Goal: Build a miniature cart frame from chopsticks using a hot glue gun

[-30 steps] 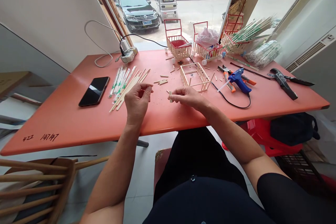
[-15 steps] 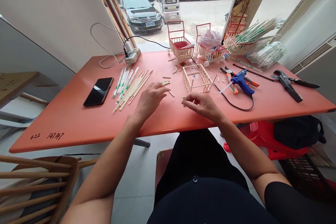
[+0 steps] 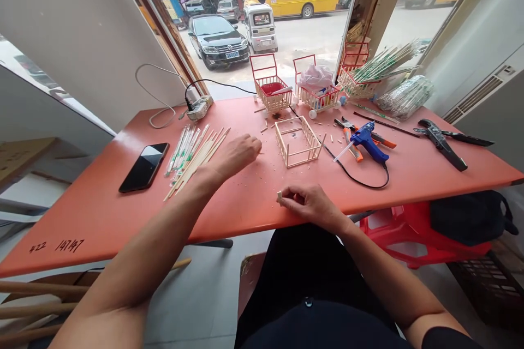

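Note:
My left hand (image 3: 239, 154) reaches forward over the orange table (image 3: 102, 202), fingers curled down onto small cut stick pieces near the table's middle; what it pinches is hidden. My right hand (image 3: 308, 203) rests near the front edge, pinched on a short bundle of wooden stick pieces (image 3: 279, 195). An open stick-built basket frame (image 3: 297, 140) stands just beyond both hands. A row of long chopsticks (image 3: 194, 155), some in wrappers, lies left of my left hand.
A black phone (image 3: 144, 166) lies at the left. A blue glue gun (image 3: 367, 139) with its cord, orange-handled pliers (image 3: 351, 142) and black cutters (image 3: 441, 139) lie at the right. Finished red-handled stick carts (image 3: 273, 87) stand by the window. A power strip (image 3: 199, 107) sits behind.
My left hand has stretched forward from in front of me to the small pieces near the basket frame. My right hand has drawn back toward the front edge, still pinching the sticks.

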Demonstrator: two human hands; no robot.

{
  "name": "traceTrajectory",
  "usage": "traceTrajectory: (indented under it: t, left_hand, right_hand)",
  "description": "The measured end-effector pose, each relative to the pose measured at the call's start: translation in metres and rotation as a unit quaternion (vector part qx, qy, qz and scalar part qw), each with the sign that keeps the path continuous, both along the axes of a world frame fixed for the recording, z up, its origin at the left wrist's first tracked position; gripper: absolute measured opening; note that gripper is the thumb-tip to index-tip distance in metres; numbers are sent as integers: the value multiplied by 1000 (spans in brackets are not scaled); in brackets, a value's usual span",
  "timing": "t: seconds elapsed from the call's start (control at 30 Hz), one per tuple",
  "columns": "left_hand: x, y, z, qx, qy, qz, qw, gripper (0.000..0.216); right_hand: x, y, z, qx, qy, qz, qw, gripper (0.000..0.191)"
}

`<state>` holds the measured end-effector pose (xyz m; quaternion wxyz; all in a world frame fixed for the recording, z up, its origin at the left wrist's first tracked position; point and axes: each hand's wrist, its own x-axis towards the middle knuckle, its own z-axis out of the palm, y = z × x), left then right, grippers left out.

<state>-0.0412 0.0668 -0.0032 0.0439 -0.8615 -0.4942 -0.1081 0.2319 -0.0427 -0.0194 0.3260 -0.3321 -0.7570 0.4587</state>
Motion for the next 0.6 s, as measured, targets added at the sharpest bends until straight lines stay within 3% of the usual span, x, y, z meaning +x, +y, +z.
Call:
traceTrajectory:
  t: [0.13,0.3,0.43,0.53,0.6]
  left_hand:
    - [3,53,6,15,-53,59,997,18]
    - [9,97,-7,-5,-95,96,991,14]
    - [-13,99,-12,3,-142,127,982,13]
    - [-35,84,-9,-3,-193,125,973,9]
    - [-43,70,-7,-46,-167,117,978,10]
  right_hand:
    - [0,-1,-1,11,2,13,1000,26]
    - [1,-3,-2,7,-3,17,1000,24]
    - [2,-4,-2,14,6,25,1000,23]
    - [2,-5,-3,24,11,28,999,22]
    - [2,-5,-4,33,12,28,999,21]
